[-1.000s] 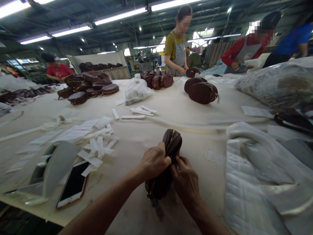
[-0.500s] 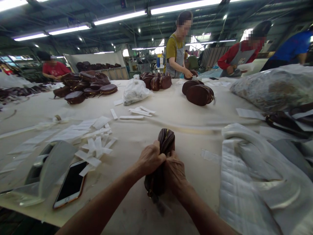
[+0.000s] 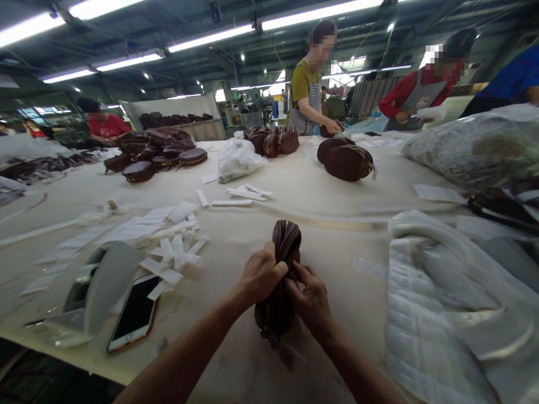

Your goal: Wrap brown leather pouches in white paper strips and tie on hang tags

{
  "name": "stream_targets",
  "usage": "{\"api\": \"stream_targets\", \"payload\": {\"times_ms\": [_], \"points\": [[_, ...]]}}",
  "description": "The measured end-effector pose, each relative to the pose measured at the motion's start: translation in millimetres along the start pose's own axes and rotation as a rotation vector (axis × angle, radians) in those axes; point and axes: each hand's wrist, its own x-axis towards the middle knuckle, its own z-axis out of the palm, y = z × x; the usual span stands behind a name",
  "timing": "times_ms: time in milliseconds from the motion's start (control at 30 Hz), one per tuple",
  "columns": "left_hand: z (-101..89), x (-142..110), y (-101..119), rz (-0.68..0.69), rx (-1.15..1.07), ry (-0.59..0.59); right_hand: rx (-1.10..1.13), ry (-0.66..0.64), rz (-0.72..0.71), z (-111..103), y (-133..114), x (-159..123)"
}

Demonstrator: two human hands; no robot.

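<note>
Left grip [image 3: 261, 275] and right grip [image 3: 310, 296] partly hide the brown bag [image 3: 276, 311].

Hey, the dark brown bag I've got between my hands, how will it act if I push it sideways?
The dark brown bag would probably tip if unsupported, as it looks narrow and upright. Its sides may give somewhat, since the material near the zipper looks folded.

Left hand [image 3: 261, 274] fist-like, right hand [image 3: 310, 293] apparently in a pinch
</note>
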Motion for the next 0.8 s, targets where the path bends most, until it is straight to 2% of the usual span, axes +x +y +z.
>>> {"api": "stream_targets", "payload": {"times_ms": [167,433,633,800], "points": [[-0.2,0.4,-4.1,-0.006,-0.049,0.015,0.249,0.08,0.12,4.4,4.6,-5.4],[2.2,1.8,-8.0,-0.022,-0.078,0.035,0.398,0.106,0.13,2.0,7.4,-5.3],[2.0,1.5,-5.9,-0.019,-0.082,0.033,0.318,0.093,0.083,3.0,10.6,-3.5],[2.8,1.2,-4.5,-0.016,-0.09,0.027,0.071,-0.027,-0.064,-3.3,5.3,3.3]]}}
